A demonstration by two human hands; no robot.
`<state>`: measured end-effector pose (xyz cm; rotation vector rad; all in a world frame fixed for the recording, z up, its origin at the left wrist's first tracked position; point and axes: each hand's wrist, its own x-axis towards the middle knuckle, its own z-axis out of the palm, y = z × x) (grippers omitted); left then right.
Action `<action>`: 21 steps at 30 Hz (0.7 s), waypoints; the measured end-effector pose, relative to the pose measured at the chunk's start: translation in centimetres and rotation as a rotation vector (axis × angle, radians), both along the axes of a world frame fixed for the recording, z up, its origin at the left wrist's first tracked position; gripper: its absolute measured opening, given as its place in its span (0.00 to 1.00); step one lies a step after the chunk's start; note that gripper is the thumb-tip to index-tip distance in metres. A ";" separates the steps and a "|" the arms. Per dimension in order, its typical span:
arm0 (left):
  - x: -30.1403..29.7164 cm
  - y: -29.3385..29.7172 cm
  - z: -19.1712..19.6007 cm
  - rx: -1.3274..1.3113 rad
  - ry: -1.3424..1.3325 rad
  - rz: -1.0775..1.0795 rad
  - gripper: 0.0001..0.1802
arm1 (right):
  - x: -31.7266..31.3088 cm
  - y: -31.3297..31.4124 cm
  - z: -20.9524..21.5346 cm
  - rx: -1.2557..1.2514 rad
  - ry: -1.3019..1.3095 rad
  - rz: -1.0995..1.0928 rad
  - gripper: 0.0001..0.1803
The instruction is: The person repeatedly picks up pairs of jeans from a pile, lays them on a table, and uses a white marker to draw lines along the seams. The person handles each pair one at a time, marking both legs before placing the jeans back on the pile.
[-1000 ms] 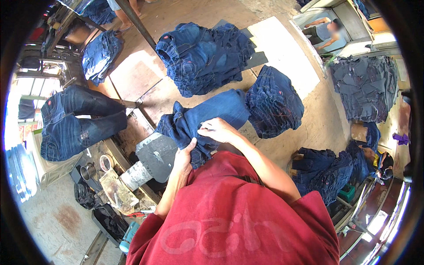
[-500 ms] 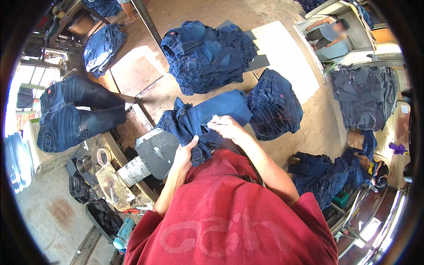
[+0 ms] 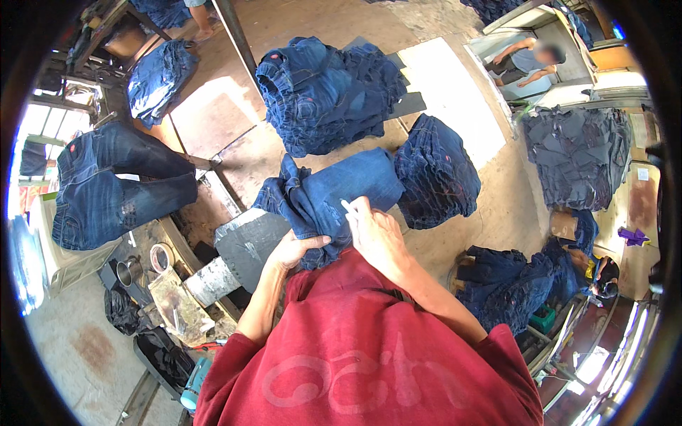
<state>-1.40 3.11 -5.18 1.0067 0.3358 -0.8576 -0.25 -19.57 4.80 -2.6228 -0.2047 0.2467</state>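
Observation:
A pair of blue jeans (image 3: pixel 355 181) lies bunched and spread in front of my body, with its gathered end to the left. My left hand (image 3: pixel 297 250) grips the near edge of the denim, thumb on top and fingers hidden under the cloth. Over the right part of the jeans, my right hand (image 3: pixel 379 238) is closed on a short white stick (image 3: pixel 347 206) that points up and left from the fingers. What the stick is made of I cannot tell. A grey board (image 3: pixel 245 241) shows beside the jeans on the left.
Beyond the jeans stands a tall denim pile (image 3: pixel 320 96), with another denim stack (image 3: pixel 437 174) to its right. A dark pair of jeans (image 3: pixel 117 184) hangs at left. Grey garments (image 3: pixel 579 153) are heaped at right. A person (image 3: pixel 529 60) sits at far right; a metal post (image 3: pixel 236 35) rises behind.
My right hand has moved slightly down and right, and the white stick now shows more clearly. My left hand has shifted a little left and down, still on the jeans.

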 end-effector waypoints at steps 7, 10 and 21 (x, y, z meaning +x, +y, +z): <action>0.1 0.5 0.0 -0.012 0.053 -0.035 0.25 | -1.9 2.3 0.8 -0.142 -0.031 0.075 0.06; 0.4 0.5 0.3 -0.001 0.061 -0.023 0.23 | -1.8 2.3 0.7 -0.265 -0.167 0.035 0.07; 0.1 0.9 -0.8 0.004 0.114 -0.045 0.26 | -2.6 0.4 0.8 0.144 0.119 0.075 0.08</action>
